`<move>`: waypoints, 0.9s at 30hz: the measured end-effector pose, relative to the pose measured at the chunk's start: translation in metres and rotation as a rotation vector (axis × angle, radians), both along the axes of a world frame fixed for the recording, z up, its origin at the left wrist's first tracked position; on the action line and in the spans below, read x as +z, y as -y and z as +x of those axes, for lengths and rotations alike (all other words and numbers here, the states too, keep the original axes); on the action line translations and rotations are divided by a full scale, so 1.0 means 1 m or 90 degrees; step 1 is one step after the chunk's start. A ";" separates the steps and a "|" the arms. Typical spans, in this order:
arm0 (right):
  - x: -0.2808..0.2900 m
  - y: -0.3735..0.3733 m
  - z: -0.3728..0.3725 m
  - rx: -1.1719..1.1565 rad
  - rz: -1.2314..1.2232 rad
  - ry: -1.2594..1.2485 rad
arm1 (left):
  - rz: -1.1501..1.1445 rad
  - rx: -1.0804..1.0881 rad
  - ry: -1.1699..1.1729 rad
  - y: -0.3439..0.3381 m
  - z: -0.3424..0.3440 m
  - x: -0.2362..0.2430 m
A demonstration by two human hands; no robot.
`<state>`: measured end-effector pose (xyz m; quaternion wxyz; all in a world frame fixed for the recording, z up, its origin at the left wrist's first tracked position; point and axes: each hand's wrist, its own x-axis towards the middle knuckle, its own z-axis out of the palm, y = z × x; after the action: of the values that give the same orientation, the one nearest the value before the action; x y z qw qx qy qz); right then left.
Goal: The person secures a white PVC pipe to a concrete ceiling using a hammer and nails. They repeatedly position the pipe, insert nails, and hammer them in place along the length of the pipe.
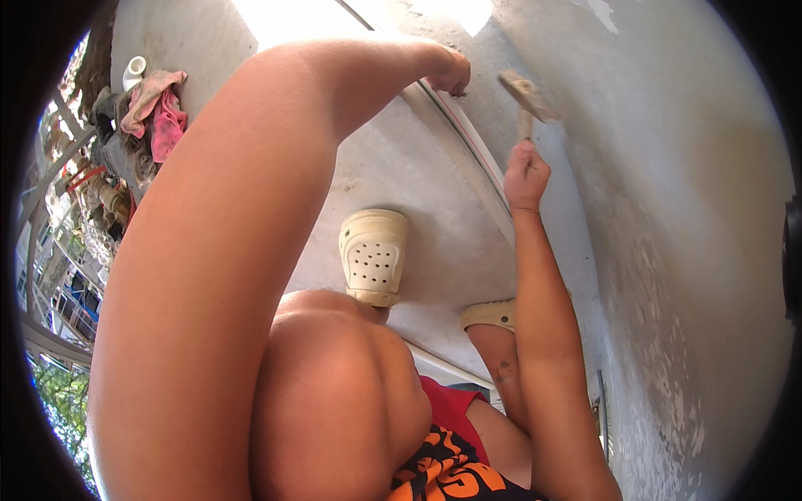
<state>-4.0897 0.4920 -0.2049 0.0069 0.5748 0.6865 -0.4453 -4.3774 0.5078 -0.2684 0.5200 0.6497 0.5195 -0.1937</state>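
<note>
My right hand (pixel 526 174) is wrapped round the short pale handle of a hammer (pixel 526 95). The hammer's dusty head is blurred and hangs above the floor close to the wall. Farther up, my left hand (pixel 449 70) has its fingers curled down at the end of a long white strip (pixel 473 140) with a thin red line along it. What the left fingers pinch, if anything, is hidden. The strip lies along the floor near the foot of the wall and runs down toward my right wrist.
A grey plastered wall (pixel 668 167) with scuffed patches rises at the right. My feet are in cream clogs (pixel 374 255) on the concrete floor (pixel 451 250). At the far left lie pink cloths (pixel 159 113), a white pipe fitting (pixel 134 72) and a cluttered heap.
</note>
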 end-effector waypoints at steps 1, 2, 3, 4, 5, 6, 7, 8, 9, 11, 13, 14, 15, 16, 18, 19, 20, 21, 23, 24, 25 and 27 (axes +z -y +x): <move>0.001 0.003 -0.001 0.015 0.010 0.043 | -0.009 -0.014 -0.018 -0.003 0.003 0.005; 0.003 0.001 -0.002 0.063 -0.010 0.119 | -0.012 -0.009 -0.010 -0.004 0.005 0.008; 0.004 -0.002 -0.007 0.113 -0.030 0.190 | -0.016 -0.002 -0.005 -0.001 0.003 0.007; 0.006 -0.006 -0.012 0.163 -0.050 0.263 | -0.020 0.006 0.000 -0.001 0.002 0.007; 0.009 -0.009 -0.013 0.139 -0.021 0.226 | -0.009 0.013 0.012 -0.002 0.002 0.006; 0.013 -0.010 -0.011 0.118 0.003 0.189 | -0.006 0.023 0.024 0.001 0.002 0.004; 0.015 -0.010 -0.009 0.097 0.027 0.153 | -0.001 0.032 0.037 0.004 0.003 0.002; 0.014 -0.011 -0.006 0.058 0.027 0.096 | 0.004 0.031 0.040 0.005 0.003 0.000; 0.013 -0.013 -0.004 0.019 0.026 0.035 | 0.008 0.031 0.039 0.003 0.000 -0.001; 0.008 -0.010 -0.004 -0.018 0.033 -0.045 | 0.005 0.025 0.025 0.005 -0.006 -0.001; 0.008 -0.001 0.005 -0.023 0.064 -0.064 | 0.004 0.002 0.021 0.000 0.002 -0.003; 0.006 0.003 0.008 0.041 0.035 0.051 | 0.001 0.006 0.030 0.002 0.005 -0.004; 0.005 0.004 0.004 0.105 0.005 0.159 | -0.001 0.012 0.033 0.005 0.002 -0.003; 0.004 0.003 0.001 0.169 -0.025 0.268 | -0.003 0.018 0.036 0.005 -0.001 -0.002; 0.010 -0.002 -0.001 0.128 0.007 0.260 | 0.018 -0.004 0.026 0.003 0.002 0.001; 0.011 -0.002 -0.001 0.109 0.019 0.256 | 0.025 -0.014 0.021 0.003 0.003 0.004; 0.011 -0.004 0.002 0.061 0.014 0.181 | 0.030 -0.033 0.036 0.000 0.000 0.001; 0.010 -0.005 0.005 0.014 0.008 0.105 | 0.025 -0.014 0.039 0.001 -0.001 0.000; 0.004 0.001 0.007 -0.048 -0.003 -0.017 | 0.016 0.023 0.043 0.004 -0.003 -0.003; 0.001 0.005 0.009 -0.067 -0.002 -0.057 | 0.004 0.023 0.033 0.004 -0.001 -0.002; -0.001 0.007 0.012 -0.085 -0.001 -0.097 | -0.008 0.023 0.023 0.004 0.001 -0.001; -0.002 0.011 0.005 0.063 -0.029 0.109 | -0.027 0.025 -0.002 0.002 0.002 0.002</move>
<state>-4.0849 0.4813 -0.2067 0.1004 0.5755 0.7008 -0.4093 -4.3755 0.5062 -0.2669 0.5363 0.6281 0.5288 -0.1956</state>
